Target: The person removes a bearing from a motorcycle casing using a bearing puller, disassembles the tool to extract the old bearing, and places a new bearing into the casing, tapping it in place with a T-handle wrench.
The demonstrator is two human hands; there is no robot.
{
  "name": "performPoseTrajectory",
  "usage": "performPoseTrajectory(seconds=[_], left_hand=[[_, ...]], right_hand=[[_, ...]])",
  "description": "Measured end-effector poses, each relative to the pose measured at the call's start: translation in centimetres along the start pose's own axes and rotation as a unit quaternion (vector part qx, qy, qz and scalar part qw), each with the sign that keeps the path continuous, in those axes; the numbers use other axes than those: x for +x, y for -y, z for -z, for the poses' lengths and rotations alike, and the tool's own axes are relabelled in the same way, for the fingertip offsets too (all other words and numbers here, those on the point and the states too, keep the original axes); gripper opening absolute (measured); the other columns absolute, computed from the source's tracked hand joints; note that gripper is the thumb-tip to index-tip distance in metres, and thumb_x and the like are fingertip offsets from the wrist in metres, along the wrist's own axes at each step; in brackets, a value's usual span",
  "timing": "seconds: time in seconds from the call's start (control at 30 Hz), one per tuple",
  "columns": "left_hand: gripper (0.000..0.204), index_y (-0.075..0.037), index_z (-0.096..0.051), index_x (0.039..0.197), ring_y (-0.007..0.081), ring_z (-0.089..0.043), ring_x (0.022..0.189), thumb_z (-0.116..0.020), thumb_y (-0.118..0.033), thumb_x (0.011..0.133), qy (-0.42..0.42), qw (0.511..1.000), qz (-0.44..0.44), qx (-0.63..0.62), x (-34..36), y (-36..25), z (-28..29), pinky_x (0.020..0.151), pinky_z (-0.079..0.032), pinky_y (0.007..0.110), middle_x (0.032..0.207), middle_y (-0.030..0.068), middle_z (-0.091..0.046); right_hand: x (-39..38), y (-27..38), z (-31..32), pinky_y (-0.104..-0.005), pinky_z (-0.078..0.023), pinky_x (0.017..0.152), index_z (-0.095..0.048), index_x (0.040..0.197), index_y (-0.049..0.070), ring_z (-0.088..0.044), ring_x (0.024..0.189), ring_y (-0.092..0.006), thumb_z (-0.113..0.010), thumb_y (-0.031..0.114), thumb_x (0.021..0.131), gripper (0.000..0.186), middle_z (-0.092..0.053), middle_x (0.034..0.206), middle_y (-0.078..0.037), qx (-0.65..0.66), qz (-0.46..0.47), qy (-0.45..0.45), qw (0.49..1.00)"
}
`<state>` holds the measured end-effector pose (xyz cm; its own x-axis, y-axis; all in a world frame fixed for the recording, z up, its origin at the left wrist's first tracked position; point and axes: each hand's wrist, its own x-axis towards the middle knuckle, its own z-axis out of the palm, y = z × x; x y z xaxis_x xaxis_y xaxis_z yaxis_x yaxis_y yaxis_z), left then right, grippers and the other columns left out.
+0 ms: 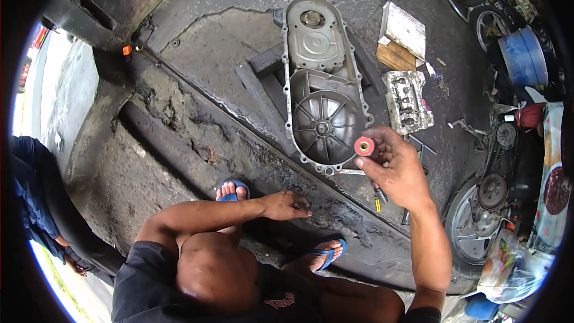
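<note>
Between the fingertips and thumb of my right hand (pixel 391 164) is a small ball bearing (pixel 364 146) with a red seal ring and a hole through its middle. My right hand is just over the lower right rim of a long grey metal engine casing (pixel 315 45). Ribs fan out inside the casing's round lower end, and a round bore shows near its top. My left hand (pixel 287 206) hangs over the dark ground by my sandalled feet, fingers loosely bent and somewhat apart, with nothing seen in it.
Dark bars (pixel 263 93) lie under the casing. Right of it are a grimy metal engine part (pixel 408 103), a white box (pixel 403 29) and a yellow-handled tool (pixel 378 198). A motorcycle wheel (pixel 469 227) and blue drum (pixel 523 57) stand farther right. Another person's sleeve (pixel 33 185) shows at left.
</note>
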<state>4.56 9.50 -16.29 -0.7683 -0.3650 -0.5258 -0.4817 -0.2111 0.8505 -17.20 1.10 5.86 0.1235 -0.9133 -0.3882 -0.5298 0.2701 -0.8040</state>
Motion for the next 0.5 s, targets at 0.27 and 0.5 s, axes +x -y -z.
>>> performPoseTrajectory(seconds=[0.27, 0.5], left_hand=[[0.061, -0.002, -0.064, 0.117, 0.0378, -0.061, 0.111, -0.059, -0.057, 0.09, -0.008, 1.0, -0.025, -0.009, -0.5, 0.9, -0.1, 0.098, -0.047, 0.043, 0.114, 0.023, -0.066], [0.061, -0.003, -0.063, 0.122, 0.0377, -0.06, 0.113, -0.059, -0.056, 0.091, 0.003, 1.0, -0.007, -0.018, -2.4, 0.2, 1.3, 0.099, -0.046, 0.042, 0.117, 0.0221, -0.066]], right_hand=[[5.1, -1.2, -4.5, -0.0406, -0.051, 0.079, -0.061, 0.112, -0.001, -0.066, 0.087, -0.0339, -0.069, 0.001, 0.079, 0.034, -0.065, 0.102, -0.02, -0.219, 0.112, 0.041, 0.968], [4.9, -2.5, -4.9, -0.0316, -0.052, 0.076, -0.06, 0.115, 0.0, -0.066, 0.083, -0.016, -0.069, -0.001, 0.082, 0.035, -0.069, 0.097, -0.01, -0.044, 0.059, 0.029, 0.997]])
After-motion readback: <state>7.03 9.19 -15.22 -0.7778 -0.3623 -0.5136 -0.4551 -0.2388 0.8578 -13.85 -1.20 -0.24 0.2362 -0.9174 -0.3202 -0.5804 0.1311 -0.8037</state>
